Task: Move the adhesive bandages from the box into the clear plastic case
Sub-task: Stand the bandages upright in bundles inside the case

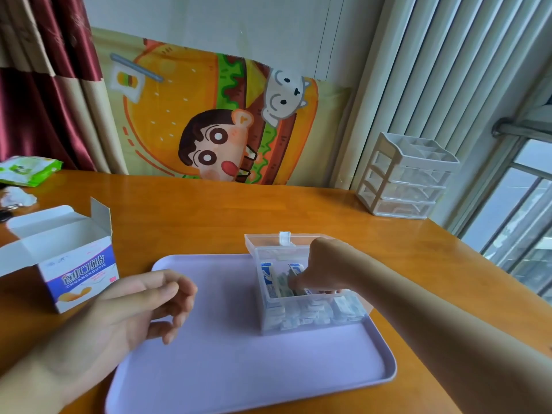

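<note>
Fingers of my right hand (321, 271) are down inside the clear plastic case (310, 294), pinching white-and-blue adhesive bandages (270, 279); left hand (143, 306), loose and empty, sits nearer the opened cardboard box (68, 258).

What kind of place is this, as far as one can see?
Probably a room in a home: a wooden table by a window, dark red curtains, and a cartoon-print cloth against the wall.

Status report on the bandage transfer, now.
Right hand in the clear case, fingers on bandages. Left hand empty over the tray. Box open, left of tray. Nothing in the way.
</note>
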### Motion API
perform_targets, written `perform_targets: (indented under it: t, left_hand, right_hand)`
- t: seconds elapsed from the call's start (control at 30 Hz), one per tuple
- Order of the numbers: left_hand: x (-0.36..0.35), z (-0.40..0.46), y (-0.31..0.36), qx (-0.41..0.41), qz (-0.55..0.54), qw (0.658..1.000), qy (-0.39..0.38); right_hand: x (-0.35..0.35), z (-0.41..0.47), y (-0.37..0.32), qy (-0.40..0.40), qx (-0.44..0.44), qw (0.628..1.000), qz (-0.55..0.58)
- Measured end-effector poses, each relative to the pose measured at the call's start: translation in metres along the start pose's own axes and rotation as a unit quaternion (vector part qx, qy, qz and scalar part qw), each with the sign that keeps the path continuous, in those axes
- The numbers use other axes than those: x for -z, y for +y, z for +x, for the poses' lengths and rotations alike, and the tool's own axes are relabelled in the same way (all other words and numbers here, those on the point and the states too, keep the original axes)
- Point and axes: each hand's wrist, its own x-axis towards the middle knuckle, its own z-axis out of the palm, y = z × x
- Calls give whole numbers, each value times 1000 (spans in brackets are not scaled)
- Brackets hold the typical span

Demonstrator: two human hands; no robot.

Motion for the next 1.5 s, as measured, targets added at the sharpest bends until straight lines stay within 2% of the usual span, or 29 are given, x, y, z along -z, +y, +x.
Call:
perform_targets:
  t: [0.3, 0.43, 0.6, 0.73, 0.83, 0.97, 1.23, 1.5]
  left_hand:
    - [3, 0, -1, 20, 26, 999, -12]
    - [4, 0, -1, 25, 35, 999, -14]
    - [3, -1, -1, 25, 45, 999, -11]
    - [2, -1, -1, 30, 52, 998, -14]
    - [2, -1, -1, 32, 51, 998, -13]
    - [3, 0, 0, 34, 57, 998, -15]
    - [2, -3, 2, 27, 72, 997, -20]
    - [1, -3, 1, 29, 78, 996, -16]
  right_hand:
    - [1, -4, -8, 24, 6, 998, -50]
    - [9, 0, 2, 14, -32, 999, 22]
    - [17, -7, 15, 59, -35, 995, -77]
    - [7, -4, 16, 27, -31, 993, -112]
    - [4, 2, 14, -22, -33, 992, -118]
    - [5, 1, 13, -47, -34, 993, -104]
    - [5, 0, 12, -65, -34, 993, -97]
    - [6, 3, 16, -46, -49, 992, -104]
